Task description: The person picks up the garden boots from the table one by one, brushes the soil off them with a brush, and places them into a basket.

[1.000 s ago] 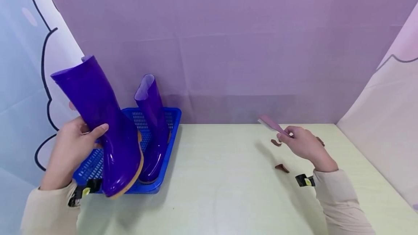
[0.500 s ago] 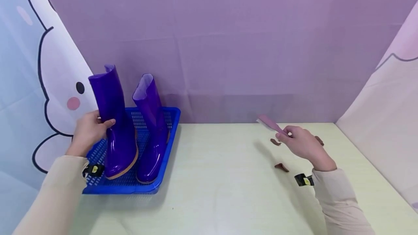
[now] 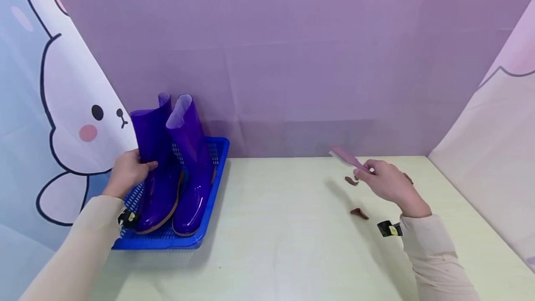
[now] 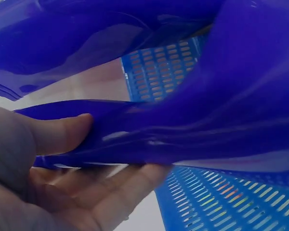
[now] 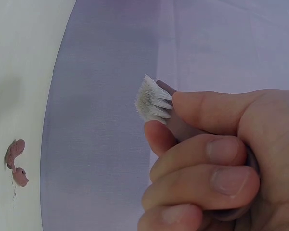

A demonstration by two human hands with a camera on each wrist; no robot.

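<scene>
My left hand (image 3: 128, 171) grips the shaft of a glossy purple rain boot (image 3: 160, 194), thumb on one side and fingers on the other. In the left wrist view the boot's shaft (image 4: 135, 132) bends inward under the grip. The boot stands in the left part of a blue slotted basket (image 3: 167, 244). Close beside it stands a second purple rain boot (image 3: 192, 189), upright, its pale lining showing. At the right, my right hand (image 3: 388, 182) holds a mauve brush (image 3: 343, 155) above the table, fingers curled round its handle. White bristles (image 5: 153, 102) with dirty tips show in the right wrist view.
Curled brown scraps (image 3: 359, 213) lie on the pale table (image 3: 271, 226) under and around the right hand; one scrap (image 3: 408, 178) is partly hidden behind it. A purple cloth (image 3: 292, 59) hangs along the back edge. A rabbit-print cloth (image 3: 71, 152) hangs at the left.
The left hand has carried the rain boot rightward and lowered it into the basket beside the other boot. The right hand and brush have stayed almost still.
</scene>
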